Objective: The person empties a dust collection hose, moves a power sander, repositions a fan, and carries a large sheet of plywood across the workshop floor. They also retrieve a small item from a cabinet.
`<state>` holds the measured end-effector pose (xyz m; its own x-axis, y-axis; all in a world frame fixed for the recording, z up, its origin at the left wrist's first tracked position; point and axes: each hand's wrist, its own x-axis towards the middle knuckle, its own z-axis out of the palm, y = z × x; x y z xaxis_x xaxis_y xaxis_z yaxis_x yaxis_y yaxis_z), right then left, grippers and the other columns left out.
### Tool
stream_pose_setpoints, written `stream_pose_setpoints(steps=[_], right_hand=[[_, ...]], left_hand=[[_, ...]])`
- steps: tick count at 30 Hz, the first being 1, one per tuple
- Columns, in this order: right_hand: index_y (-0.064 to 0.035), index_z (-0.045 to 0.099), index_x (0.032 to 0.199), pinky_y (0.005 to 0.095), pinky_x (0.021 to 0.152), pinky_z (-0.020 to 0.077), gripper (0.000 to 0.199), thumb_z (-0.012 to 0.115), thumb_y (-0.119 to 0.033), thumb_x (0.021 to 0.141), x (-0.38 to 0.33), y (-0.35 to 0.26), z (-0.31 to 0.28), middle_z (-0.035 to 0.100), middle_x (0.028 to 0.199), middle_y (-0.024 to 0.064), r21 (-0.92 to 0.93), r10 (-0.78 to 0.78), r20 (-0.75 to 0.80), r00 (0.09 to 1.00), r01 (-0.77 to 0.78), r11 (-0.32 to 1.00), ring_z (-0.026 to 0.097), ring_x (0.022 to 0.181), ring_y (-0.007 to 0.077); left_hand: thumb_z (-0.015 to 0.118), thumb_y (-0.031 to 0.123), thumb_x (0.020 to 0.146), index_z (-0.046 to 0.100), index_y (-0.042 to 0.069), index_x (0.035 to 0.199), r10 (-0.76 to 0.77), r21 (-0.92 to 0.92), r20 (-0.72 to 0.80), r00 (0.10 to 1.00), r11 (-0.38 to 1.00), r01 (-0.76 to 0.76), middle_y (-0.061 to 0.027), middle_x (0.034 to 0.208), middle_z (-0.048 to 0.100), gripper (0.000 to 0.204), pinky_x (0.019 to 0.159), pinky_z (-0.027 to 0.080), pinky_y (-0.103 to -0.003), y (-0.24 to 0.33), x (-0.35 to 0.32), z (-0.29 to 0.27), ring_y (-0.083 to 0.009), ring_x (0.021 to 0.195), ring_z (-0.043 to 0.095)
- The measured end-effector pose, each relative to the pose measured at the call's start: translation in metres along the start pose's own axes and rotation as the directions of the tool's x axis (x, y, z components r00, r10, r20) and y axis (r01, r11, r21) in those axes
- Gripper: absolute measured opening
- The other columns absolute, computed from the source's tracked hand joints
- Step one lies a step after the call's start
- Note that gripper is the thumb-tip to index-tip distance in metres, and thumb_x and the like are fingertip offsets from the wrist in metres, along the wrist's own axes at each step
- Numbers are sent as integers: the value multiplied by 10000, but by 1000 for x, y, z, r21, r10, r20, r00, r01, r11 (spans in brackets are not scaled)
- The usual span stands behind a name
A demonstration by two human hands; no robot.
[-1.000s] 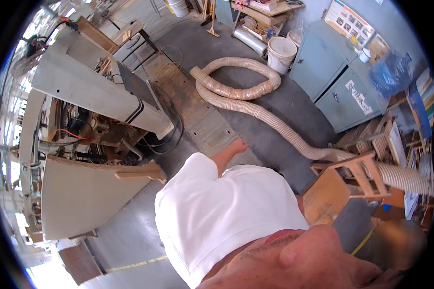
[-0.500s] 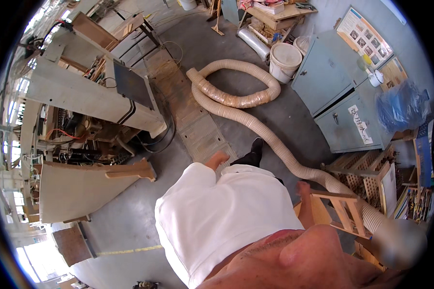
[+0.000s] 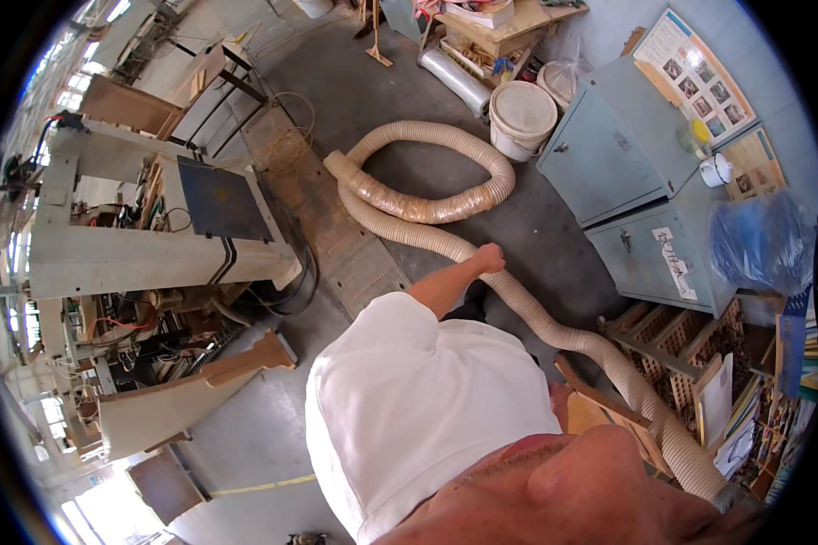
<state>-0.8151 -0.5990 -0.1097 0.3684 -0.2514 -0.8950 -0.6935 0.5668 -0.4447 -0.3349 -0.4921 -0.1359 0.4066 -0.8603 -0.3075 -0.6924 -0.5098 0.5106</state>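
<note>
— Where's your hand [image 3: 491, 258]?

— Stretched out ahead of your white shirt [image 3: 418, 400], fingers curled into a fist; what it grips, I cannot tell. It sits just above the beige ribbed dust hose [image 3: 445, 241] (looped on the concrete floor [image 3: 554, 227], beside the white bucket [image 3: 521, 116]).

— And the other hand?

— Hidden.

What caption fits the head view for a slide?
Person in a white shirt, one hand at a long ribbed dust hose on a workshop floor.
</note>
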Motion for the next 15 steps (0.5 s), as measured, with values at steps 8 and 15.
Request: stream_pose_setpoints(steps=[8, 15], right_hand=[[-120, 484, 695, 298, 450, 341, 104, 484, -160, 791, 51, -79, -13, 462, 638, 46, -61, 40, -220, 975, -54, 997, 477, 551, 178], [-20, 648, 883, 434, 767, 458, 224, 472, -145, 826, 160, -149, -98, 606, 953, 236, -964, 46, 162, 986, 148, 219, 598, 871, 323]], left_hand=[[525, 223, 677, 650, -10, 727, -265, -196, 186, 946, 934, 300, -225, 769, 630, 269, 679, 496, -454, 21, -35, 31, -372, 733, 619], [557, 271, 836, 613, -7, 773, -477, -373, 711, 516, 366, 853, -90, 631, 588, 291, 458, 480, -329, 28, -84, 110, -176, 542, 574]])
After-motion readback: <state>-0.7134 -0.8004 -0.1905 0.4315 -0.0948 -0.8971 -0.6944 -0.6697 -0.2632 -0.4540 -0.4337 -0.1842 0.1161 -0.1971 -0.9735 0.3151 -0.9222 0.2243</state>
